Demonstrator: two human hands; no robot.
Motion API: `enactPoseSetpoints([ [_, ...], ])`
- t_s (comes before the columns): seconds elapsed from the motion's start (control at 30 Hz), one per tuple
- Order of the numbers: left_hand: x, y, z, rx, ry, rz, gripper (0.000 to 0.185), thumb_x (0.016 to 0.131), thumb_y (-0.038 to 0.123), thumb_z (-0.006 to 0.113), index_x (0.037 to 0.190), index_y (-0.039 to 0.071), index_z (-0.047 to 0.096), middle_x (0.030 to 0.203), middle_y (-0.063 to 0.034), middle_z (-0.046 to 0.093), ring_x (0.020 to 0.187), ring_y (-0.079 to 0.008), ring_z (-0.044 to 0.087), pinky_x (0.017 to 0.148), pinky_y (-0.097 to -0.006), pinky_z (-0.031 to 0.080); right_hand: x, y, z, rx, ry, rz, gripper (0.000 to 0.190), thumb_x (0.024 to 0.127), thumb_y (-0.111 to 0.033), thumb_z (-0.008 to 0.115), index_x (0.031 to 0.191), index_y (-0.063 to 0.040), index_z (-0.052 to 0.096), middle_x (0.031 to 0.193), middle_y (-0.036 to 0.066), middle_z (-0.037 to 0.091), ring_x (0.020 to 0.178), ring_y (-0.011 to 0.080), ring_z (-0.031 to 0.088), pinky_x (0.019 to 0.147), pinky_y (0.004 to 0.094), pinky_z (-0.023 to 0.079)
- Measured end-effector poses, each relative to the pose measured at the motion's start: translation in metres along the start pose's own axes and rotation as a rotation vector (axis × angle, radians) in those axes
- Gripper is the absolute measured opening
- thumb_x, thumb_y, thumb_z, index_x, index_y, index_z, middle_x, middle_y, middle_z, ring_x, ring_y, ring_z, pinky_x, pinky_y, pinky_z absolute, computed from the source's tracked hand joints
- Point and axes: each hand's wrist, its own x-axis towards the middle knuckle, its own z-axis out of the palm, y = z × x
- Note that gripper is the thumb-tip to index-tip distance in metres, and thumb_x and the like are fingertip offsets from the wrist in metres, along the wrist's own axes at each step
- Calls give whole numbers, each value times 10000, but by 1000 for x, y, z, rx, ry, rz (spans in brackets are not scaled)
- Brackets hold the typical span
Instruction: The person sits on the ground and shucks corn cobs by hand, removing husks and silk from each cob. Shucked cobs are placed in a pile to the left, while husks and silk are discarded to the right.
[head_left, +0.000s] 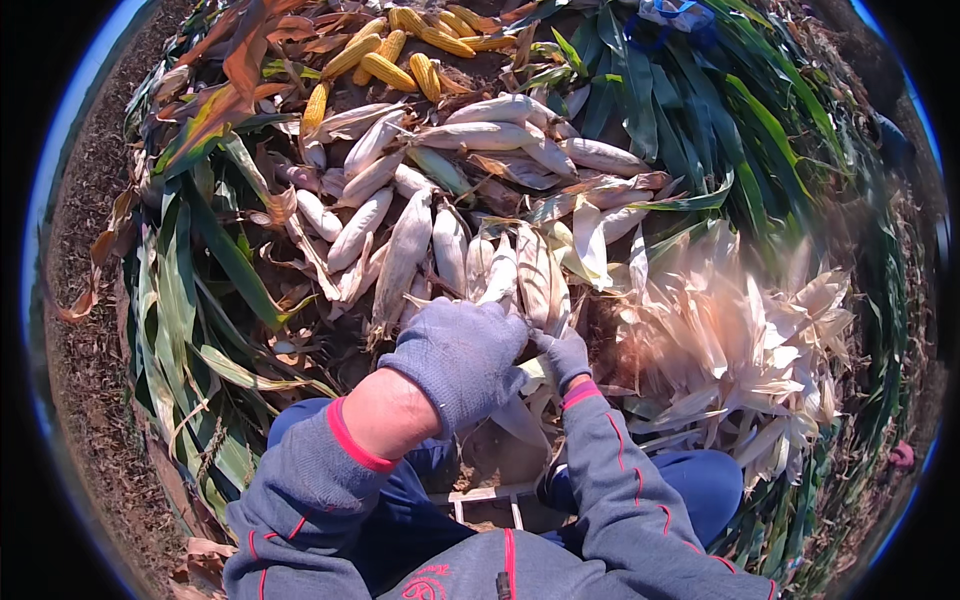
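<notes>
My left hand (466, 352), in a grey knit glove, is curled in front of my lap. Close beside it, my right hand (562, 358), gloved alike, has its fingers bent towards the left one. Between and below them show pale leaves of a corn husk (519, 421); the ear they belong to is mostly hidden by the gloves. Just beyond my fingers lie ears of corn in dry husks (405, 255), side by side, with more unhusked ears (480, 135) heaped further out.
Bare yellow corn cobs (390, 71) lie at the far side. Loose pale husks (735, 352) form a heap on the right, partly blurred. Green corn stalks and leaves (697, 127) flank the pile, also on the left (172, 277). A slatted frame (484, 495) shows between my knees.
</notes>
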Motion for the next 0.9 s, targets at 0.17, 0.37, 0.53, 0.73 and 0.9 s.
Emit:
enactPoseSetpoints([
  [0.17,7,-4,1,20,-73,-59,324,795,369,630,932,76,610,869,-132,631,833,-317,632,730,-431,482,-21,-29,-3,200,104,14,367,706,-276,805,921,-3,686,759,41,650,674,151,582,645,302,468],
  [0.37,14,-5,7,38,-200,-116,315,784,352,640,906,63,622,894,-150,653,837,-323,647,731,-429,496,-47,-156,-53,132,526,-473,269,732,-166,796,868,8,643,734,33,628,616,103,555,595,282,462],
  [0.53,8,5,25,-7,-341,5,322,770,305,656,959,45,648,907,-166,672,861,-325,665,735,-440,518,-91,-293,-118,238,802,-893,231,796,-148,732,950,-40,597,749,40,586,645,110,541,606,251,445],
  [0.73,-2,21,19,-37,-233,53,239,748,218,663,922,56,640,869,-155,670,848,-325,664,709,-446,507,-60,-204,-91,-350,890,-996,388,854,-245,661,1199,-89,570,844,93,633,724,221,621,670,327,506],
  [0.9,5,18,21,-15,-209,85,262,738,226,680,928,56,622,878,-146,665,837,-330,663,695,-443,503,7,-4,8,48,341,17,493,776,-382,759,1044,0,601,867,118,642,743,254,628,673,353,506],
])
